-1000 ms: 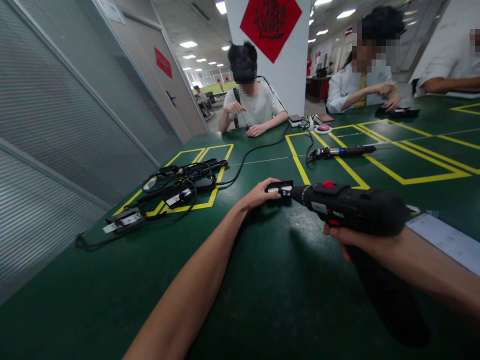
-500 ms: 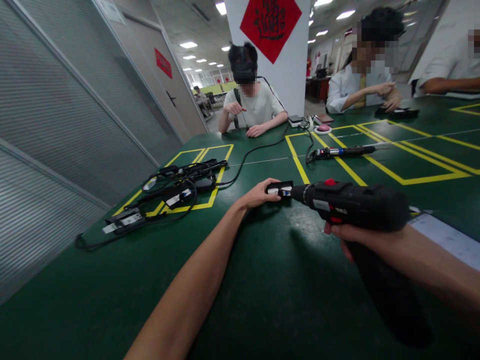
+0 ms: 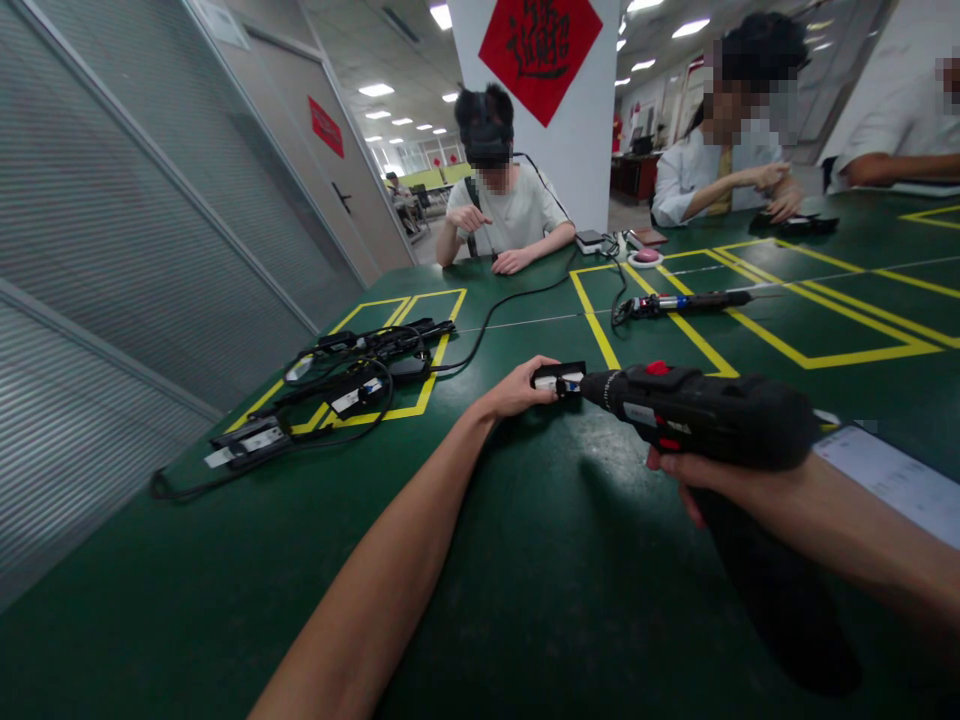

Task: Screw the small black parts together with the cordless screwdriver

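My left hand [image 3: 525, 388] grips the left end of a small black casing [image 3: 559, 378] with a white label, on the green table. In my right hand [image 3: 697, 475] is a black cordless drill [image 3: 697, 412] with red switches, its fingers wrapped round the handle. The drill lies level and its chuck points left. Its front end meets the casing's right side, where a short bit shows; I cannot tell exactly what the tip touches.
Several black adapters with cables [image 3: 360, 380] lie inside yellow tape at the left. A soldering-iron-like tool [image 3: 686, 303] rests beyond the drill. A phone-like screen [image 3: 892, 480] is behind my right forearm. Across the table [image 3: 525, 560] sit people, one with a headset [image 3: 487, 130].
Almost nothing differs. The rear of the drill and my right hand have shifted very slightly; my left hand and the casing stay in place.
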A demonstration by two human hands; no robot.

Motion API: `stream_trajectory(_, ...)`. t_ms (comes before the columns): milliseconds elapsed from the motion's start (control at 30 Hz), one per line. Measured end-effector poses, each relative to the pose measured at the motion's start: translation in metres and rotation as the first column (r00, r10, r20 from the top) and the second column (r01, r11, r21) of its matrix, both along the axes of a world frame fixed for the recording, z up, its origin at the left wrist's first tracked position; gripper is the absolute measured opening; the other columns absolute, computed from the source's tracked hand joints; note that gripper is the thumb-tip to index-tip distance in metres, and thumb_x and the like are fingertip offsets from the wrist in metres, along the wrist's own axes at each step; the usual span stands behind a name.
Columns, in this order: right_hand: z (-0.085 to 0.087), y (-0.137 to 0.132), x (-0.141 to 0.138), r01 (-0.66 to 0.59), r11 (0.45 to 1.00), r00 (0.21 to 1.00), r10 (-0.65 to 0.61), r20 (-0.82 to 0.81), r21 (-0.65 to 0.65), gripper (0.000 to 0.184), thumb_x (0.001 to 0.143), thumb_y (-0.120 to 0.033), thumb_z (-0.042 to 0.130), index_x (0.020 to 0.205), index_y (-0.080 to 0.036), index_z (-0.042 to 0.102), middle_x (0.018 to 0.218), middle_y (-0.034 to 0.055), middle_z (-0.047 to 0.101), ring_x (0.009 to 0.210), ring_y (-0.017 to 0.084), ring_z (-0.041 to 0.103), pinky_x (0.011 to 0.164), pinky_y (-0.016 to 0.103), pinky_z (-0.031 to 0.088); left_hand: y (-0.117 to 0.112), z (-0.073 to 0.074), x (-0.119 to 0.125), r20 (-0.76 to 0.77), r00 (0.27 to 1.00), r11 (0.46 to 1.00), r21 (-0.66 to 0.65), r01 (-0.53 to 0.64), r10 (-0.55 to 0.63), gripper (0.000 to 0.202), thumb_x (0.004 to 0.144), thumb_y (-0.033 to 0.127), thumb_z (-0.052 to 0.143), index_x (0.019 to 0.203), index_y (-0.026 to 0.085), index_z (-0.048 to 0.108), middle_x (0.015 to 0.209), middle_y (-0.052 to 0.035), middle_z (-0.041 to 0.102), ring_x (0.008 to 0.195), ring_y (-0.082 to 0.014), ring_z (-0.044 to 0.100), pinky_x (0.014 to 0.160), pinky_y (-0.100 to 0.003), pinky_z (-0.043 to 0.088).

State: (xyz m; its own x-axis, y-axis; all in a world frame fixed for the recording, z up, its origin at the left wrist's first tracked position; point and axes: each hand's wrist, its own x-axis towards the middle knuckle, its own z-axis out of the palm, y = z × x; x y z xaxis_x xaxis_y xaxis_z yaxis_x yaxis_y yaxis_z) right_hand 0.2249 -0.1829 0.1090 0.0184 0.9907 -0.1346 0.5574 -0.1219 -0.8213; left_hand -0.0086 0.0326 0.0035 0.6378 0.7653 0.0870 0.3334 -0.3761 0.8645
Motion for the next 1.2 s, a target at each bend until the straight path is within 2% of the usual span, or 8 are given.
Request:
stream_trajectory(100, 0.0, 0.0, 0.001, -0.006, 0.994, 1.0, 0.006, 0.002, -0.112, 0.032, 0.077, -0.043, 0.061, 0.053, -0.021, 0.063, 0.049, -0.0019, 0.064, 0.043, 0.011, 0.055, 0.044, 0.022, 0.04, -0.002, 0.002, 0.0, -0.006, 1.0, 1.0, -0.002, 0.0, 0.0, 0.061, 0.065, 0.025, 0.071, 0.121, 0.015, 0.051, 0.106, -0.0063, 0.061, 0.091, -0.017, 0.056, 0.08, -0.029, 0.045)
stream_trajectory(333, 0.001, -0.002, -0.002, -0.02, 0.997, 1.0, 0.019, -0.015, -0.072, 0.026, 0.077, -0.04, 0.062, 0.057, -0.023, 0.059, 0.052, -0.0037, 0.062, 0.051, 0.013, 0.058, 0.051, 0.025, 0.046, -0.004, 0.004, 0.004, -0.025, 0.998, 0.999, 0.02, -0.049, 0.049, 0.058, 0.067, 0.037, 0.072, 0.117, 0.016, 0.053, 0.102, -0.005, 0.061, 0.087, -0.0164, 0.056, 0.077, -0.028, 0.045)
stream_trajectory(433, -0.001, -0.003, -0.004, -0.015, 0.999, 0.999, 0.017, 0.049, -0.043, 0.026, 0.077, -0.041, 0.062, 0.058, -0.023, 0.059, 0.053, -0.0034, 0.062, 0.051, 0.014, 0.059, 0.05, 0.025, 0.046, -0.002, 0.003, 0.005, -0.021, 0.998, 0.998, 0.026, -0.051, 0.052, 0.057, 0.067, 0.036, 0.073, 0.117, 0.015, 0.054, 0.101, -0.0046, 0.061, 0.085, -0.0158, 0.056, 0.076, -0.028, 0.045)
stream_trajectory(567, -0.008, -0.004, -0.003, 0.007, 0.996, 0.988, 0.008, 0.153, -0.094, 0.033, 0.079, -0.049, 0.058, 0.06, -0.024, 0.062, 0.056, -0.0011, 0.065, 0.051, 0.016, 0.061, 0.048, 0.027, 0.046, 0.0, 0.004, 0.005, -0.012, 0.998, 0.998, 0.016, -0.055, 0.055, 0.056, 0.067, 0.035, 0.072, 0.116, 0.015, 0.054, 0.099, -0.0045, 0.062, 0.083, -0.0152, 0.056, 0.075, -0.027, 0.045)
stream_trajectory(733, -0.012, -0.005, -0.004, -0.039, 0.999, 0.994, 0.039, 0.104, -0.006, 0.028, 0.081, -0.044, 0.057, 0.064, -0.023, 0.063, 0.061, 0.0007, 0.068, 0.058, 0.017, 0.064, 0.055, 0.029, 0.05, 0.002, 0.005, 0.004, -0.016, 0.999, 0.999, 0.015, -0.041, 0.041, 0.056, 0.067, 0.031, 0.07, 0.118, 0.014, 0.054, 0.104, -0.0056, 0.063, 0.088, -0.0161, 0.058, 0.08, -0.029, 0.045)
stream_trajectory(833, -0.014, -0.006, -0.005, -0.01, 1.0, 0.997, 0.01, 0.08, -0.006, 0.026, 0.078, -0.044, 0.06, 0.063, -0.023, 0.059, 0.058, -0.0015, 0.065, 0.053, 0.015, 0.062, 0.05, 0.027, 0.049, 0.003, 0.005, 0.005, -0.054, 0.997, 0.998, 0.041, -0.057, 0.059, 0.056, 0.067, 0.031, 0.07, 0.118, 0.015, 0.054, 0.103, -0.0056, 0.063, 0.088, -0.017, 0.059, 0.081, -0.03, 0.046)
stream_trajectory(967, -0.017, -0.008, -0.005, 0.021, 0.999, 1.0, -0.021, 0.007, -0.043, 0.022, 0.077, -0.045, 0.061, 0.074, -0.023, 0.059, 0.059, -0.0039, 0.064, 0.052, 0.014, 0.061, 0.051, 0.027, 0.051, 0.005, 0.005, 0.006, -0.098, 0.99, 0.99, 0.113, -0.089, 0.1, 0.058, 0.065, 0.036, 0.071, 0.116, 0.014, 0.057, 0.101, -0.0059, 0.063, 0.087, -0.0179, 0.058, 0.079, -0.03, 0.046)
stream_trajectory(1200, -0.021, -0.006, 0.002, -0.051, 0.998, 0.999, 0.052, 0.014, -0.03, 0.026, 0.082, -0.046, 0.057, 0.071, -0.023, 0.063, 0.066, 0.0012, 0.067, 0.064, 0.019, 0.064, 0.056, 0.031, 0.049, 0.004, 0.007, 0.006, -0.125, 0.986, 0.978, 0.191, -0.084, 0.109, 0.055, 0.065, 0.038, 0.072, 0.114, 0.014, 0.06, 0.103, -0.0063, 0.061, 0.09, -0.0195, 0.057, 0.083, -0.031, 0.045)
